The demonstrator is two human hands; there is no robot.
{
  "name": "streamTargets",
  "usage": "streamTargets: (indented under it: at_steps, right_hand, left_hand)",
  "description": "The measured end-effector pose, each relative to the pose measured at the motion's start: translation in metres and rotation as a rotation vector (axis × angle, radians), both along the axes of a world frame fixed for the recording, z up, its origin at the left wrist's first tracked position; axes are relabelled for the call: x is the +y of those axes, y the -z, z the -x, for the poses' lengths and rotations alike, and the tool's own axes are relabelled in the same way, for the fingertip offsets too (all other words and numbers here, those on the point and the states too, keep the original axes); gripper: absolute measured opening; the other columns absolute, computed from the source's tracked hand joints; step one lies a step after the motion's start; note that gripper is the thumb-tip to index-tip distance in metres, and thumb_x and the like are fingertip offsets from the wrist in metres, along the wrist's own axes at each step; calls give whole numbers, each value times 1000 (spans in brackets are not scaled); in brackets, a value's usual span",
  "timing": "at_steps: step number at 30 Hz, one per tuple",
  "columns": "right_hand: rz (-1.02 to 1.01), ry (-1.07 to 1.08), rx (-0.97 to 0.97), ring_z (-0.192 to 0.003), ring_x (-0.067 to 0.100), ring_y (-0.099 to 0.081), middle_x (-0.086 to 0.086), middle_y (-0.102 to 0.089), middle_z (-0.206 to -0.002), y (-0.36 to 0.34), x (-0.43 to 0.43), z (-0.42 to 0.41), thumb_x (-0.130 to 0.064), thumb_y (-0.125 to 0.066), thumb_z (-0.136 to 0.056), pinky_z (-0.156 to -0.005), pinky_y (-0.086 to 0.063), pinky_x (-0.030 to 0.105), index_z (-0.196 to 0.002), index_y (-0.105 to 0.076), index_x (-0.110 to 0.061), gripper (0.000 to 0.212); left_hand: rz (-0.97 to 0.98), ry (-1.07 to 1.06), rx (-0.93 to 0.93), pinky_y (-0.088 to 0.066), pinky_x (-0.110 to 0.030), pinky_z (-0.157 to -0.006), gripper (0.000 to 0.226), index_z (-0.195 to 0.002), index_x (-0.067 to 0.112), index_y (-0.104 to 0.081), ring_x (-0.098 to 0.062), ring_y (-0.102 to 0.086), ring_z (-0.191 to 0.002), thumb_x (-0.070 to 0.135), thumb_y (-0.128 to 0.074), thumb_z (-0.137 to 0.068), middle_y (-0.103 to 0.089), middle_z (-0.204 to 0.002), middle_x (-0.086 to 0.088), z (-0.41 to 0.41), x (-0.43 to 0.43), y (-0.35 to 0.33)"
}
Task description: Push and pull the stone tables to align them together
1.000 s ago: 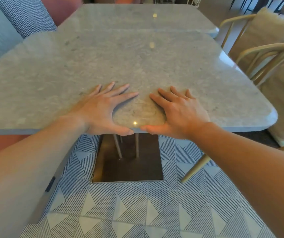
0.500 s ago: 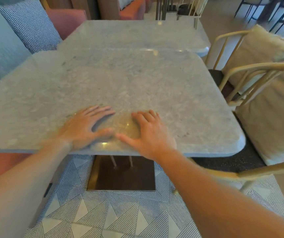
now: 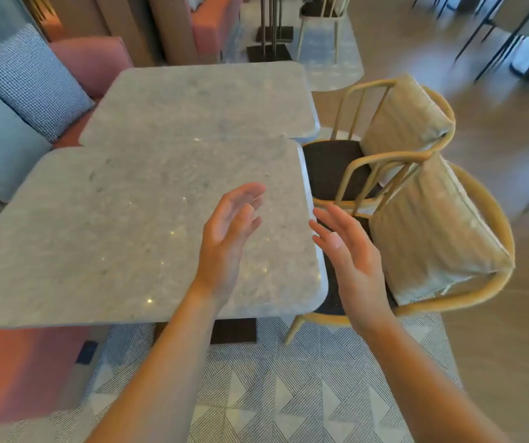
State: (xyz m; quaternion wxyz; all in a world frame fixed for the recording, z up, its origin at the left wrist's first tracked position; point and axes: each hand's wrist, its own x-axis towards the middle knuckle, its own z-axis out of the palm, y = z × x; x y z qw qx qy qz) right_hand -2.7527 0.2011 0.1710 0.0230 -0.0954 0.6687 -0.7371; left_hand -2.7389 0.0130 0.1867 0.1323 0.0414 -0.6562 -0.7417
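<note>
Head view: the near stone table (image 3: 112, 225) fills the middle. Its far edge meets the far stone table (image 3: 199, 100), which sits offset to the right, so their sides do not line up. The near wooden chair (image 3: 432, 238) and far wooden chair (image 3: 407, 116), both beige-cushioned, stand just beside the tables' right edges. The left hand (image 3: 228, 231) is raised over the near table's right part, and the right hand (image 3: 349, 254) is past its right edge. Both are spread wide, palms facing, holding nothing.

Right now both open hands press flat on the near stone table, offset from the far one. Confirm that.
Wrong on pressing: the head view shows both in the air, left hand above the near stone table, right hand past its right edge. The far table is offset.
</note>
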Motion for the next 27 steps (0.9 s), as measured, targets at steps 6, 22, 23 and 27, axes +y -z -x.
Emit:
streamTargets:
  at_steps: [6,22,23,27]
  right_hand:
    - [26,-82,110,-135,13,-62,-1,-62,-148,-58,78,35,-58,-70,-85,-104,-54,25,-151,-48,-18,80]
    - [-51,-409,305,-141,13,-56,3,-57,-153,-134,213,196,-86,-60,-79,-117,-46,30,-156,-43,-9,110]
    - [-52,-415,314,-141,14,-56,3,-57,-154,-134,219,211,-85,-60,-79,-118,-45,31,-155,-44,-10,109]
    - [-96,-422,317,-140,11,-57,3,-57,-153,-137,240,266,-86,-60,-79,-118,-46,30,-154,-44,-13,105]
  left_hand:
    - [22,-7,70,-44,-49,-120,71,-134,34,-63,-22,-56,-145,80,-68,-82,-63,-150,1,9,92,-58]
    - [-36,-320,266,-40,-51,-124,83,-140,31,-53,-25,-52,-148,81,-71,-76,-58,-153,0,106,245,-114]
    - [-37,-332,291,-41,-50,-123,81,-140,32,-53,-24,-52,-148,81,-71,-77,-58,-153,1,121,251,-112]
    - [-61,-314,334,-41,-47,-123,76,-140,35,-54,-23,-51,-149,80,-68,-80,-58,-154,4,188,278,-111]
